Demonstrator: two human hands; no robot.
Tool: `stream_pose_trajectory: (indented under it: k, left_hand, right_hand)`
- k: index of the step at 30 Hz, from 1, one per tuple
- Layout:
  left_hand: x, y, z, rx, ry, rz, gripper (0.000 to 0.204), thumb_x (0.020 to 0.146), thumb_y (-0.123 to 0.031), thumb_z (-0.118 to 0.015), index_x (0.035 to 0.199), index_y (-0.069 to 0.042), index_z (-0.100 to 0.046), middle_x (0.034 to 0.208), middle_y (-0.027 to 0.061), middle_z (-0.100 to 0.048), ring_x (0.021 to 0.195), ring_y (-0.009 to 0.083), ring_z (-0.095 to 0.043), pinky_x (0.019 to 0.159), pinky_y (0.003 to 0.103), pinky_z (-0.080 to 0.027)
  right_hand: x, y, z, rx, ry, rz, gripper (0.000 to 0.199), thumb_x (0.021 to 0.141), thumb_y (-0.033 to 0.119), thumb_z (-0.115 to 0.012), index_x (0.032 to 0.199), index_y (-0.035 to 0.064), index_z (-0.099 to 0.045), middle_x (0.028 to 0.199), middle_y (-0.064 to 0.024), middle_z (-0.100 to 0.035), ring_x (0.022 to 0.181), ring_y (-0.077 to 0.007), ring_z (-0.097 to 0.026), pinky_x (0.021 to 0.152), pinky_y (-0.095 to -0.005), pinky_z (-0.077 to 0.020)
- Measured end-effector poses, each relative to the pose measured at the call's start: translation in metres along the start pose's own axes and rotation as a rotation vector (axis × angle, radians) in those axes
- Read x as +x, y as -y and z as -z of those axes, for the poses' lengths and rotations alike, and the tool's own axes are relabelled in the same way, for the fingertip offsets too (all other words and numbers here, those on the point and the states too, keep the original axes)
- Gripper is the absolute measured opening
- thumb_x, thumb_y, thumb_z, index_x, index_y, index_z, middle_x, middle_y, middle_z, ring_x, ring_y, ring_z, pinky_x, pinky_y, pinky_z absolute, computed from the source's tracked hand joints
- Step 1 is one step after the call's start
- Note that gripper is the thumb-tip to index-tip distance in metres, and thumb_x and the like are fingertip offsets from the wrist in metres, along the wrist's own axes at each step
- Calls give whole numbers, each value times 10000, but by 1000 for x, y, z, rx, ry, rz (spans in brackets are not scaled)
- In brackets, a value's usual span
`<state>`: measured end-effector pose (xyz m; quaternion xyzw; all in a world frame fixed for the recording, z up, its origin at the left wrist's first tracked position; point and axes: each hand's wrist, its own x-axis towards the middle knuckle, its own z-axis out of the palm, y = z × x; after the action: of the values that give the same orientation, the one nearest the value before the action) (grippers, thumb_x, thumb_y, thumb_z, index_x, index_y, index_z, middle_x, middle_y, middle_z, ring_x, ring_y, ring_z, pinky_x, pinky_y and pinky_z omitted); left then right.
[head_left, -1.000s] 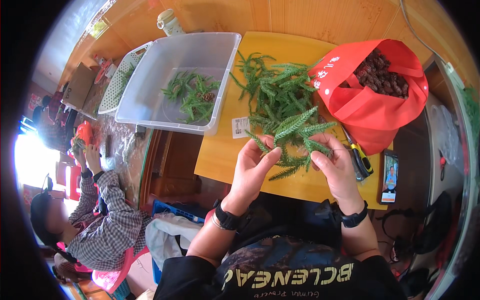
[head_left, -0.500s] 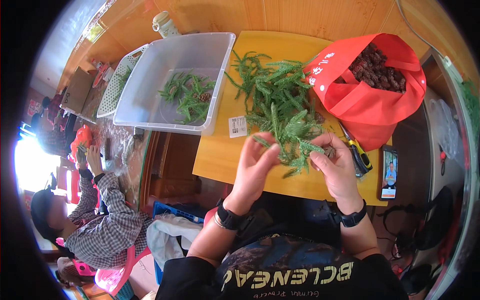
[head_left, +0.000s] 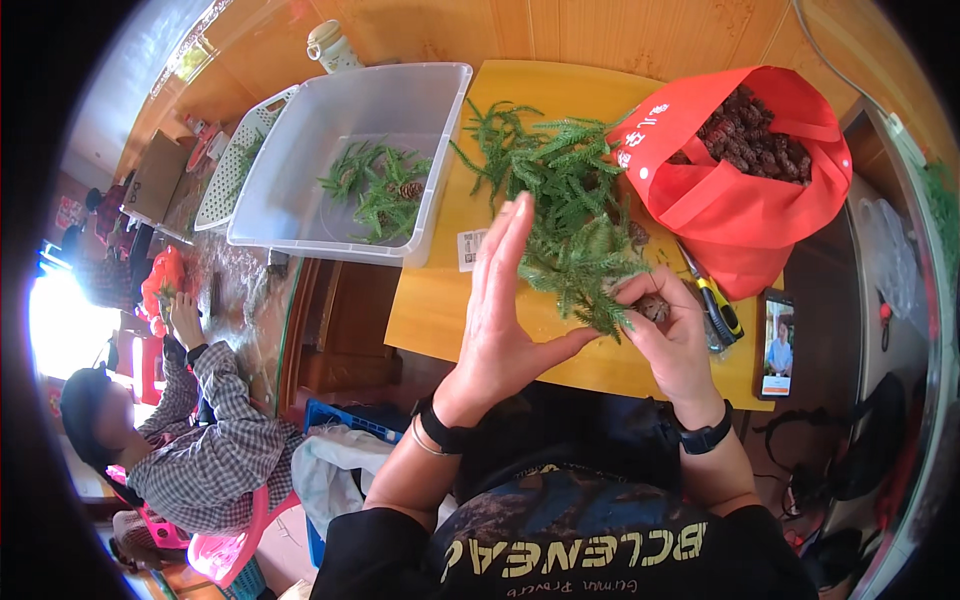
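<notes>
Green sprig and pinecone sit pinched in the right fingers, left fingers spread wide.

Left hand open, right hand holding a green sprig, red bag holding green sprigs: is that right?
Not quite: the head view shows the red bag holding brown pine cones instead. The left hand is open and the right hand holds a green sprig.

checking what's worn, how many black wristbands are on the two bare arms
2: the left band, below the open left hand, and the right band, below the right hand holding a pine cone.
</notes>
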<state>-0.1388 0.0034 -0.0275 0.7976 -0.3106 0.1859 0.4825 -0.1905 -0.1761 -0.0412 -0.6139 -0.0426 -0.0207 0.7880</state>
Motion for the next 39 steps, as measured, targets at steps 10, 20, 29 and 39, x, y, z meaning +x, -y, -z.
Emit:
stream_pose_trajectory:
  k: [10, 20, 29, 39]
  left_hand:
    - [0, 11, 4, -19, 84, -200, 303, 580, -94, -782, 848, -114, -642, 917, 39, -566, 929, 234, -541, 890, 424, -386]
    - [-10, 11, 4, -106, 84, 63, 187, 639, 24, -705, 755, -80, -602, 778, 7, -628, 884, 189, -602, 984, 447, -348]
    - [-15, 8, 0, -390, 258, 294, 284, 747, 56, -578, 1019, -17, -613, 826, 9, -510, 831, 93, -534, 770, 236, -450]
    - [-12, 8, 4, -1073, 329, 605, 138, 805, 23, -573, 914, -58, -546, 1093, 55, -505, 980, 119, -486, 824, 269, -417]
  right_hand:
    - [-2, 5, 5, -391, 115, 250, 118, 769, -43, -550, 873, 11, -546, 901, -50, -549, 777, -77, -500, 693, -203, -398]
    - [-1, 15, -9, -373, 5, 314, 207, 735, 14, -688, 927, 20, -609, 816, -26, -611, 679, -59, -524, 586, -193, -401]
    - [-4, 7, -7, -389, 10, 141, 190, 753, 3, -668, 907, 21, -558, 831, 14, -525, 682, -22, -443, 606, -167, -364]
    - [-4, 4, -5, -242, -18, -18, 120, 776, 5, -633, 843, 32, -536, 829, 1, -536, 676, -23, -446, 594, -159, -359]
